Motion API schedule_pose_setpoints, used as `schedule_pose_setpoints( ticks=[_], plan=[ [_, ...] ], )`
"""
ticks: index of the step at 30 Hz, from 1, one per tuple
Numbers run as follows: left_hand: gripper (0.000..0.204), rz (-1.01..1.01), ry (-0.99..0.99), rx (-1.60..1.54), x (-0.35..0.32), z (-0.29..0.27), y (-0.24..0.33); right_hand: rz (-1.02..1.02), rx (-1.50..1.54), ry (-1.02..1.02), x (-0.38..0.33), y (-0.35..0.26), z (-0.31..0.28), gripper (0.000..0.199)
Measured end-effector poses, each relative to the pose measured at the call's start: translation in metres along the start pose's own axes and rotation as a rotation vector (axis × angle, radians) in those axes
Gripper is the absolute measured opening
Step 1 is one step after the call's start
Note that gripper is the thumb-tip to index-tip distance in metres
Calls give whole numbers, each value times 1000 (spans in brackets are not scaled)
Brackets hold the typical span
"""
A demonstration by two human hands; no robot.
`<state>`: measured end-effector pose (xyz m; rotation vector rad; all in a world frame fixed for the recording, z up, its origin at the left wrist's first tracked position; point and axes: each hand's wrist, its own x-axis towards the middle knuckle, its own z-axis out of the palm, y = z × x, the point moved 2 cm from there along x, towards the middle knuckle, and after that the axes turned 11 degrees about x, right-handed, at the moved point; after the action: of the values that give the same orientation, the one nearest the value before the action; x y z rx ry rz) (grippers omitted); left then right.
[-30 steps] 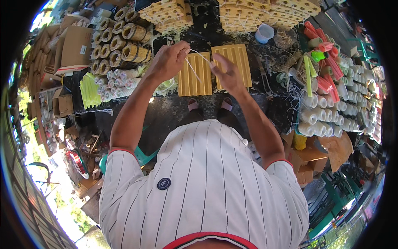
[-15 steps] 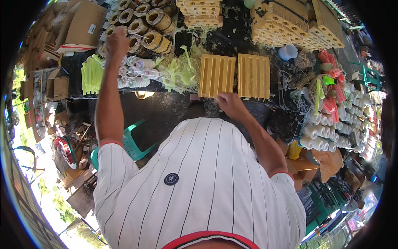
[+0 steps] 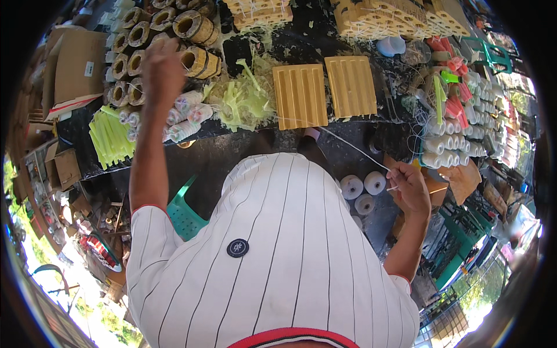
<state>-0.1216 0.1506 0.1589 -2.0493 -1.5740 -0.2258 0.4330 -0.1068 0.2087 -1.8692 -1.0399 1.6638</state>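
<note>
My right hand [image 3: 407,187] is drawn back to the right, below the table's edge, pinching a thin white string [image 3: 348,146]. The string runs taut up-left to the near edge of a yellow ribbed tile [image 3: 300,95]. A second yellow ribbed tile [image 3: 351,87] lies right beside it on the dark table [image 3: 290,43]. My left hand [image 3: 162,71] is raised far to the left, blurred, over several small pale wrapped rolls [image 3: 187,113] and near the big coiled yellow-brown rolls [image 3: 194,28]. Its fingers are hidden behind the back of the hand.
A heap of pale green scraps [image 3: 243,101] lies left of the tiles, lime-green strips [image 3: 110,136] at the table's left end. Stacks of yellow blocks [image 3: 394,17] stand behind. White spools [image 3: 362,188] sit below, more spools [image 3: 441,145] on the right. Cardboard boxes [image 3: 72,64] and a green stool [image 3: 183,211] are to the left.
Both hands left the yellow tile. My left hand swung up-left to the rolls. My right hand pulled back down and right, drawing the white string out.
</note>
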Motion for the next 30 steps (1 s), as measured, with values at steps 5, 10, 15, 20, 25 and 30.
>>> schedule_pose_setpoints(
  ticks=[5, 10, 15, 20, 25, 30],
  plan=[
    [75, 428, -722, -1535, -13, -121, 223, -324, 150, -60, 20, -54, 25, 21],
    [41, 171, -1089, -2312, 18, -150, 252, -422, 401, 165, 61, 4, -21, 22],
    [21, 211, -827, -2449, 75, -128, 244, -618, 765, -99, 136, 37, 61, 24],
    [19, 264, -800, -1948, 89, -69, 220, -225, 1483, -402, 118, -11, 133, 23],
    [28, 312, -610, -1010, 50, -13, 214, -136, 1342, -630, 148, 66, 149, 27],
    [41, 440, -414, -676, -1, -38, 194, 119, 723, -278, 161, 182, 191, 30]
  ],
)
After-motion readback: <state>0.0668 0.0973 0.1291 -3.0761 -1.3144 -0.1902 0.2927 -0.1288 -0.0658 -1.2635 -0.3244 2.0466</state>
